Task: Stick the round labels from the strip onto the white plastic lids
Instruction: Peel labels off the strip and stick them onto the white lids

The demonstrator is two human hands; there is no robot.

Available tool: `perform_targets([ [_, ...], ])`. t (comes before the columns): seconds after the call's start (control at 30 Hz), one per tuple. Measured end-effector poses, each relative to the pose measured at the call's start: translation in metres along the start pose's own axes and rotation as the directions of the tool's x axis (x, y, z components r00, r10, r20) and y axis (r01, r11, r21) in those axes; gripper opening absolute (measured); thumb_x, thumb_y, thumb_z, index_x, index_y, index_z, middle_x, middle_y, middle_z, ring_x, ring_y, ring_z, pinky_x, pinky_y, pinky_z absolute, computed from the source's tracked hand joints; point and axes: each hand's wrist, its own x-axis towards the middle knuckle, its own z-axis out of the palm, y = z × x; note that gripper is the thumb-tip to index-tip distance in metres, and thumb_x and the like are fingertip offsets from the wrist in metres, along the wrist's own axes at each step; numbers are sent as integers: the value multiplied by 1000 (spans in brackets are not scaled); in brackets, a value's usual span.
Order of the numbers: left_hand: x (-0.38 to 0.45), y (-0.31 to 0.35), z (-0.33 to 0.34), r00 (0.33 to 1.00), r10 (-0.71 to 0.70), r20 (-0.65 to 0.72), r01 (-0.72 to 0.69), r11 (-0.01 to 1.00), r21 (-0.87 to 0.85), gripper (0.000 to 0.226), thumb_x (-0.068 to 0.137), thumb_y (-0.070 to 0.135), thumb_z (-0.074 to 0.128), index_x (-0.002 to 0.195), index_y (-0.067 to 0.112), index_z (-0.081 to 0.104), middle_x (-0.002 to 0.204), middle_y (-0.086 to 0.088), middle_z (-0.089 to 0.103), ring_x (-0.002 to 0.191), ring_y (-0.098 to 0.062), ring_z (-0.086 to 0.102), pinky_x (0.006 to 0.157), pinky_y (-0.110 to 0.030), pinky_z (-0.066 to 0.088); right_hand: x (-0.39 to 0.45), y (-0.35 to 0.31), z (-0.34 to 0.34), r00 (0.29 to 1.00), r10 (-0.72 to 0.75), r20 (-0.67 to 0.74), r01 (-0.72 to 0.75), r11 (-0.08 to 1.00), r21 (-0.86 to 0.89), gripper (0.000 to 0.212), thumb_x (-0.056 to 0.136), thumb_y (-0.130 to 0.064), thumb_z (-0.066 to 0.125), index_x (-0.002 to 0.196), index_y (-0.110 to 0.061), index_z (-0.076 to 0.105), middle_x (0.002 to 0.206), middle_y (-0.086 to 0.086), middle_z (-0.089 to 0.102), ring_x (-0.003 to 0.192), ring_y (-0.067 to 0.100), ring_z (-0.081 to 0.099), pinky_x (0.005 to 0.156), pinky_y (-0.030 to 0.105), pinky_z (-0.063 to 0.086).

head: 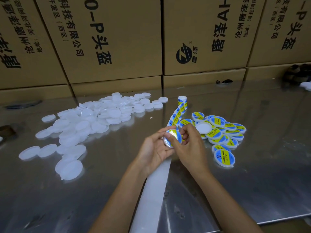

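My left hand (pixel 154 148) holds a white plastic lid (pixel 173 137) by its edge, tilted toward me, with a blue and yellow round label on its face. My right hand (pixel 190 145) curls over the lid's right side and its thumb presses on the label. The label strip (pixel 178 113) runs from a small roll (pixel 182 100) down behind my hands. Its bare white backing (pixel 154 190) trails toward me between my forearms. A heap of plain white lids (pixel 94 118) lies to the left. Labelled lids (pixel 220 132) are piled to the right.
The work surface is a shiny metal table (pixel 252 182). Stacked cardboard boxes (pixel 117 39) form a wall along its far edge. A dark object (pixel 6 130) sits at the left edge and another dark object (pixel 297 73) at the far right.
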Motion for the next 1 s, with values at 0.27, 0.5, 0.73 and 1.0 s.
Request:
perform_targets([
  [0.27, 2, -1, -2, 1000, -13, 0, 13, 999, 46, 41, 83, 18, 55, 119, 3, 67, 127, -19, 67, 105, -30, 70, 88, -43, 60, 3, 2, -4, 995, -10, -102, 16, 998, 56, 26, 96, -25, 62, 76, -8, 58, 67, 1, 61, 66, 23, 55, 65, 46, 48],
  [0.5, 1, 4, -2, 998, 50, -24, -52, 996, -69, 41, 86, 15, 57, 123, -3, 60, 121, -28, 67, 108, -39, 68, 88, -43, 60, 0, -5, 3, 990, 72, 124, -84, 992, 94, 43, 68, -41, 86, 92, -26, 54, 94, -8, 59, 84, 10, 54, 68, 19, 46],
  [0.73, 3, 1, -6, 999, 40, -28, -39, 999, 29, 34, 103, 10, 40, 130, -1, 56, 126, -24, 66, 119, -37, 63, 94, -46, 57, 1, -8, -3, 999, 15, 29, -21, 975, 220, 13, 89, -17, 72, 83, -10, 62, 75, 6, 64, 68, 18, 56, 65, 25, 48],
  [1.0, 0, 1, -15, 974, 226, -15, -191, 857, 479, 28, 92, -1, 66, 117, 11, 71, 105, -17, 76, 95, -32, 75, 78, -37, 62, 5, -4, -7, 1000, 22, 4, -22, 972, 234, 9, 96, -12, 62, 87, -14, 65, 81, -6, 69, 75, 1, 61, 69, 11, 44],
])
